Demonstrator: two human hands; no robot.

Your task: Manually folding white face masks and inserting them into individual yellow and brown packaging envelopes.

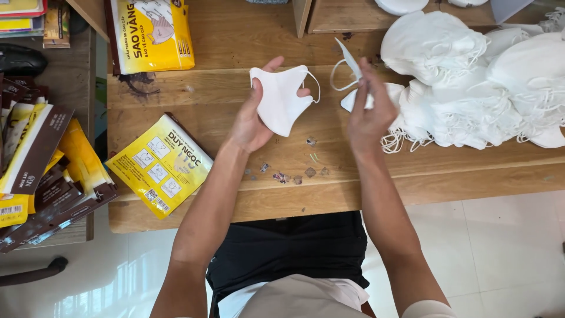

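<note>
Your left hand (254, 121) grips a white mask (281, 99), nose tip pointing down; your right hand (369, 109) pinches another mask (351, 62) edge-on, tilted up-left

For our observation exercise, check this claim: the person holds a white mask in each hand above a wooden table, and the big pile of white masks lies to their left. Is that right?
Not quite. The head view shows the pile of masks on the person's right, not left. The rest stands: the left hand holds one white mask, the right hand holds another mask, both above the wooden table.
</note>
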